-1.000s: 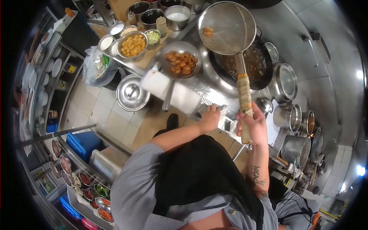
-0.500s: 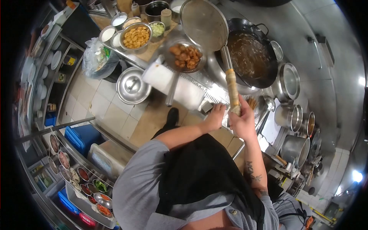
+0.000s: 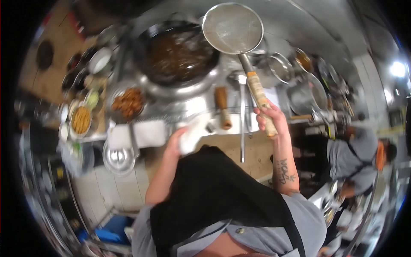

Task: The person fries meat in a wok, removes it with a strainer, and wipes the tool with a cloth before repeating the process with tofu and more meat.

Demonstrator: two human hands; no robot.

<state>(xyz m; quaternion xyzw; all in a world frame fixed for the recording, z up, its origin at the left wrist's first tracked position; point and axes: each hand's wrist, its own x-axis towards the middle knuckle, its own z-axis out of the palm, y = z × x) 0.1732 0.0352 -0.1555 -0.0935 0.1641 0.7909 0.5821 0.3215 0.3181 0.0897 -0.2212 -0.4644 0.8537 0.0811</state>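
Note:
My right hand (image 3: 272, 120) is wrapped round the bound handle of a fine-mesh strainer (image 3: 233, 28). The strainer's round head is raised at the back, to the right of a dark wok (image 3: 143, 64) with brown, bubbling oil (image 3: 175, 58). My left hand (image 3: 174, 143) grips a white cloth (image 3: 195, 133) at the counter's front edge; motion blurs both. Between my hands lie a bamboo wok brush (image 3: 221, 107) and a long-handled ladle (image 3: 242, 115). Left of the wok, a perforated skimmer (image 3: 133, 141) holds browned fried pieces (image 3: 127, 103).
A folded white towel (image 3: 147, 133) lies under the skimmer's handle. Ingredient bowls, one with yellow pieces (image 3: 81, 120), crowd the left. A lidded steel pot (image 3: 120, 159) stands below the counter. Pots (image 3: 308, 94) line the right; a co-worker (image 3: 353, 152) is bent over there.
My view has swung to the right. The strainer has gone from the wok's left side to its right. My left hand has moved away from the right one and now has the white cloth.

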